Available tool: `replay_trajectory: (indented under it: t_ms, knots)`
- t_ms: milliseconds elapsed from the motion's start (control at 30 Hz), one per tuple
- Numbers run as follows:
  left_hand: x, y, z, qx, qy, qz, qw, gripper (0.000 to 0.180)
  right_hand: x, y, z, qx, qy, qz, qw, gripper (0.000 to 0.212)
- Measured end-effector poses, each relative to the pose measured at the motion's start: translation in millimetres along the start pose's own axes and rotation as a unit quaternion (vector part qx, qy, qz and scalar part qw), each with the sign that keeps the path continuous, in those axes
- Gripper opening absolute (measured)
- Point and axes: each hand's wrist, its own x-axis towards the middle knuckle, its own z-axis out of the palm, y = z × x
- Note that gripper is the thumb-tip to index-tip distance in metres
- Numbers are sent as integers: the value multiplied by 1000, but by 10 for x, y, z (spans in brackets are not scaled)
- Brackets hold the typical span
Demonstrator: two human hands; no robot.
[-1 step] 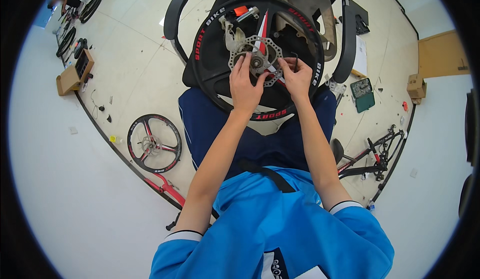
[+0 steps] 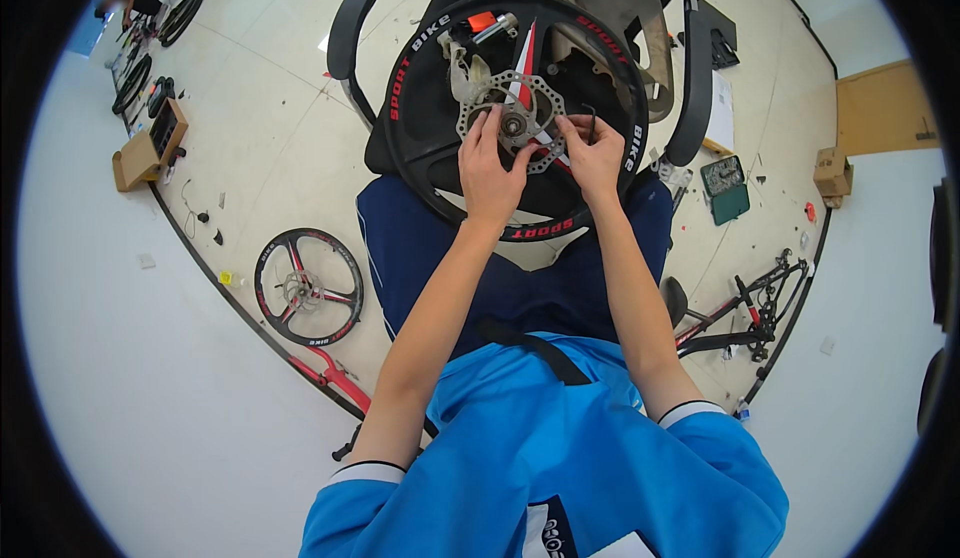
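Note:
A black bicycle wheel (image 2: 408, 163) with red and white markings lies flat in front of me, partly over my thighs and the chair seat. Around its hub sits a silver perforated brake disc (image 2: 549, 88). My left hand (image 2: 490, 176) is closed on the disc's near left part, with fingers and thumb beside the hub. At the disc's right side, my right hand (image 2: 598, 161) touches the edge with its thumb and holds a small black hex key (image 2: 592, 118) in its fingers. The fingertips partly cover the disc.
An orange-and-silver tool (image 2: 490, 28) and a crumpled clear plastic bag (image 2: 466, 76) rest on the wheel's far left. Chair armrests (image 2: 345, 28) flank it. A second wheel (image 2: 266, 298) lies left on the floor; a bike frame (image 2: 735, 338) and green case (image 2: 728, 205) lie right.

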Motion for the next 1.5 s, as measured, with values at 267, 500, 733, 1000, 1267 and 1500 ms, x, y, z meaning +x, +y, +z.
replay_trajectory:
  t_ms: [267,500,733,1000,1267,1500]
  knots:
    - [-12,-26,50,-6,8,-16,1000,74,28,11,-1,6,-6,1,1000,20]
    - [1,-34,45,-36,1,-23,999,73,-15,18,-16,19,-7,9,1000,21]
    - [17,-3,11,5,6,-4,1000,70,9,-46,-59,40,-16,62,997,21]
    - [3,-23,45,-28,3,-23,999,72,432,92,-361,-129,-58,60,988,24]
    - [-2,-11,75,-19,12,-18,1000,73,539,404,-388,-485,-136,-123,855,26]
    - [0,3,61,-15,18,-16,1000,71,593,472,-325,-513,-175,-91,836,36]
